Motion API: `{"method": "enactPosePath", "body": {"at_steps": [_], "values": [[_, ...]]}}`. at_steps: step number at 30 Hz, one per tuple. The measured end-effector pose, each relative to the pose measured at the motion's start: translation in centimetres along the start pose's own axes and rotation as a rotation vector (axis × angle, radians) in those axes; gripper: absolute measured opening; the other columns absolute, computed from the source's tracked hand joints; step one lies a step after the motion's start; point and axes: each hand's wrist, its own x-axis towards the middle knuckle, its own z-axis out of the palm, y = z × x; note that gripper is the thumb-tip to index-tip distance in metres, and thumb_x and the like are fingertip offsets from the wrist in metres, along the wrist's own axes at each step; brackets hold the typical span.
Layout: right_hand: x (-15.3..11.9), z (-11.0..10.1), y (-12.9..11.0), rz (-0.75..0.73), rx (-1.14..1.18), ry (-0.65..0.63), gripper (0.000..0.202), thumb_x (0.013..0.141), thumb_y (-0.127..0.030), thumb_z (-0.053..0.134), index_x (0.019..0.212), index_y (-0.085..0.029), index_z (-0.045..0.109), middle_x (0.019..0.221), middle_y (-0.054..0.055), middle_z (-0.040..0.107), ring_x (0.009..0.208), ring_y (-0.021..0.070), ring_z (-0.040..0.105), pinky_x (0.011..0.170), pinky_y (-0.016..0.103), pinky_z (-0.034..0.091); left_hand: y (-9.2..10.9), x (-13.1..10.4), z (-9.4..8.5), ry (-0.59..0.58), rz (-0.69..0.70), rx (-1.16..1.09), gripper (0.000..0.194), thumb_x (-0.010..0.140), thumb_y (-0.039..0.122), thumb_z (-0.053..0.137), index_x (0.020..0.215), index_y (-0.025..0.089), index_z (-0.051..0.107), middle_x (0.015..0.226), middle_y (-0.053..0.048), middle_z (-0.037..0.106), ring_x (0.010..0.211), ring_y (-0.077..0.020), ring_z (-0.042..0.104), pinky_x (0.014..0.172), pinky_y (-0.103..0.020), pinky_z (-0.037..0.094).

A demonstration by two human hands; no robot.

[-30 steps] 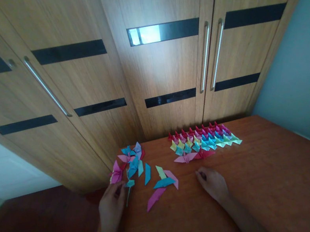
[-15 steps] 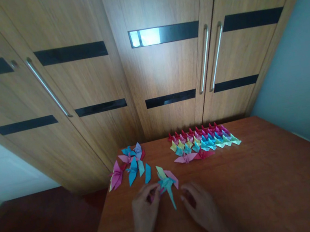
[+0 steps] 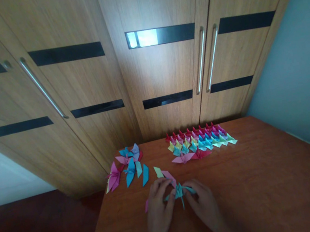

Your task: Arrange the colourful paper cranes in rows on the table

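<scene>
A teal paper crane (image 3: 179, 191) is between my two hands near the middle of the table, one point of it hanging toward me. My left hand (image 3: 160, 205) pinches its left wing. On the other side, the fingers of my right hand (image 3: 202, 202) are closed on the right wing. Just beyond my left fingers lie a pink folded paper (image 3: 169, 177) and a pale green one (image 3: 158, 172). Another pink piece (image 3: 146, 205) shows at the left edge of my left hand, partly hidden by it.
Rows of small colourful cranes (image 3: 201, 140) stand at the back of the wooden table (image 3: 258, 177), with a pink crane (image 3: 183, 158) and a red one in front. A loose group of cranes (image 3: 130, 171) lies at the back left. Wooden cupboard doors (image 3: 162, 70) rise behind.
My left hand has moved right and now holds the teal crane's left wing. My right hand has closed on the other wing. The crane has moved right and turned, its wings now spread sideways.
</scene>
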Motion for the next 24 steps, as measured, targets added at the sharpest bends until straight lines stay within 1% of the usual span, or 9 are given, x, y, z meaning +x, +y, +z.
{"method": "enactPosePath", "body": {"at_steps": [2,4,6,8,12,16,19,21,24], "values": [[0.3,-0.5,-0.2,0.043,0.078,-0.032,0.016,0.085,-0.022,0.048,0.084,-0.022,0.064,0.082,0.002,0.066,0.075,0.0150,0.060,0.068,0.023,0.046,-0.3,0.2,0.0,-0.074,-0.007,0.013,0.025,0.081,0.029,0.054,0.102,0.025,0.066,0.108,-0.007,0.063,0.104,-0.0245,0.055,0.092,-0.035,0.041],[0.5,-0.8,-0.3,0.089,0.133,-0.055,0.016,0.084,-0.023,0.050,0.083,-0.021,0.065,0.080,0.002,0.067,0.074,0.0152,0.061,0.068,0.023,0.045,-0.8,0.4,0.3,-0.196,-0.024,0.006,0.018,0.081,0.027,0.052,0.091,0.023,0.066,0.092,-0.005,0.065,0.089,-0.0223,0.058,0.081,-0.031,0.043],[0.6,-1.1,-0.4,0.140,0.181,-0.077,0.016,0.083,-0.025,0.050,0.082,-0.021,0.065,0.079,0.002,0.067,0.073,0.0154,0.061,0.067,0.023,0.045,-1.3,0.4,0.7,-0.291,-0.045,-0.020,0.016,0.081,0.027,0.051,0.078,0.020,0.064,0.076,-0.003,0.063,0.073,-0.0187,0.056,0.068,-0.026,0.042],[0.7,-1.3,-0.2,0.189,0.227,-0.116,0.016,0.082,-0.028,0.051,0.082,-0.020,0.065,0.079,0.002,0.067,0.072,0.0157,0.060,0.067,0.024,0.045,-1.8,0.3,1.0,-0.338,-0.080,-0.077,0.017,0.081,0.028,0.052,0.072,0.018,0.062,0.069,-0.001,0.059,0.066,-0.0162,0.052,0.060,-0.024,0.038],[0.8,-1.5,0.7,0.288,0.396,-0.173,0.021,0.079,-0.037,0.057,0.083,-0.019,0.065,0.079,0.003,0.066,0.072,0.0164,0.059,0.066,0.025,0.045,-2.3,-0.2,1.2,-0.398,-0.193,-0.322,0.022,0.081,0.036,0.055,0.074,0.017,0.061,0.070,0.000,0.059,0.065,-0.0142,0.051,0.059,-0.023,0.037],[0.7,-1.3,1.6,0.490,0.754,-0.146,0.025,0.074,-0.041,0.065,0.087,-0.020,0.062,0.071,-0.002,0.058,0.059,0.0103,0.050,0.050,0.018,0.036,-2.2,-0.5,0.8,-0.377,-0.404,-0.590,0.031,0.082,0.046,0.055,0.077,0.016,0.060,0.069,-0.001,0.062,0.059,-0.0107,0.049,0.054,-0.020,0.032],[0.6,-1.0,2.0,0.581,1.000,-0.108,0.024,0.071,-0.039,0.070,0.084,-0.021,0.061,0.067,-0.004,0.052,0.056,0.0073,0.044,0.048,0.017,0.031,-2.3,-0.6,0.7,-0.362,-0.470,-0.681,0.032,0.078,0.047,0.061,0.077,0.015,0.060,0.068,-0.001,0.062,0.059,-0.0095,0.049,0.054,-0.019,0.030],[0.8,-0.9,2.2,0.586,1.084,-0.087,0.023,0.071,-0.037,0.072,0.081,-0.020,0.061,0.068,-0.004,0.050,0.058,0.0069,0.044,0.050,0.017,0.031,-2.6,-0.6,0.7,-0.362,-0.497,-0.714,0.033,0.076,0.047,0.064,0.077,0.015,0.060,0.067,0.000,0.061,0.058,-0.0090,0.049,0.054,-0.019,0.030],[1.0,-0.7,2.6,0.583,1.078,-0.073,0.021,0.072,-0.036,0.072,0.078,-0.019,0.062,0.068,-0.004,0.050,0.058,0.0063,0.042,0.050,0.017,0.031,-2.9,-0.5,0.7,-0.306,-0.556,-0.743,0.032,0.073,0.047,0.066,0.074,0.016,0.057,0.064,0.001,0.059,0.058,-0.0090,0.049,0.055,-0.019,0.032]]}}
